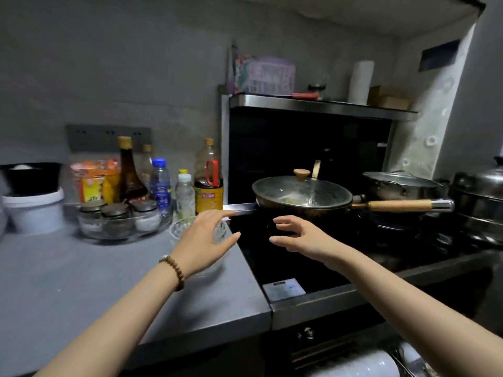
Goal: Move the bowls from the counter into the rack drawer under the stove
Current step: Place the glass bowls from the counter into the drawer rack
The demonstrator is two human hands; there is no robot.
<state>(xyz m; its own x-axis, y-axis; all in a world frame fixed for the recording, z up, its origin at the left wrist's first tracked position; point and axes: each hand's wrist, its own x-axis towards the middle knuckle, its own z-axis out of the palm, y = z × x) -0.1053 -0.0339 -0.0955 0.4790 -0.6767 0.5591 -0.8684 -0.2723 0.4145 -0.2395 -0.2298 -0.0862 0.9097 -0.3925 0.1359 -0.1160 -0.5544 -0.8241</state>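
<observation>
Since the glass bowl (178, 231) sits on the surface (68, 281) right beside the stove (299, 268), both hands hover spread wide and empty, the left hand (202, 240) over its rim and the right hand (302, 238) opposite above the stove, likely to cup both sides.

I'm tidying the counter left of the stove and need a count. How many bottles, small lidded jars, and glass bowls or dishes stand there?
Bottles: 5
Small lidded jars: 3
Glass bowl by the left hand: 1
Glass dish holding the jars: 1
Total: 10
</observation>
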